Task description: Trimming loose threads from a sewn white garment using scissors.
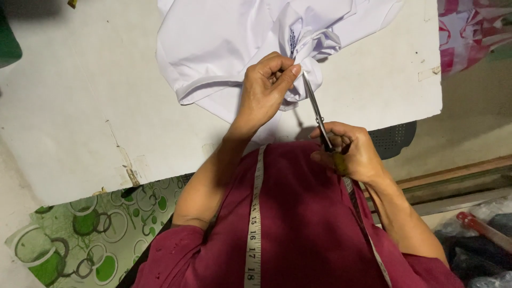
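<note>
Maroon shirt (304, 213) fills the low centre, with a measuring tape (254, 224) draped over it, its strip running down toward the camera. Right hand (349, 152) sits just past the bench's near edge, grip clenched through the handles of a pair of scissors (316, 112). Scissors' long axis runs from that hand up and slightly left, tips pointing away from the wearer into the cloth; blades look nearly closed. Left hand (266, 88) lies over the bench, grip pinched tight on a fold of white garment (224, 48), thumb and forefinger meeting right beside the blade tips. Garment lies bunched at the far middle of the white bench (69, 106), its label showing just beyond the pinch. Green ring-patterned sheet (90, 234) shows under the bench's near left corner.
</note>
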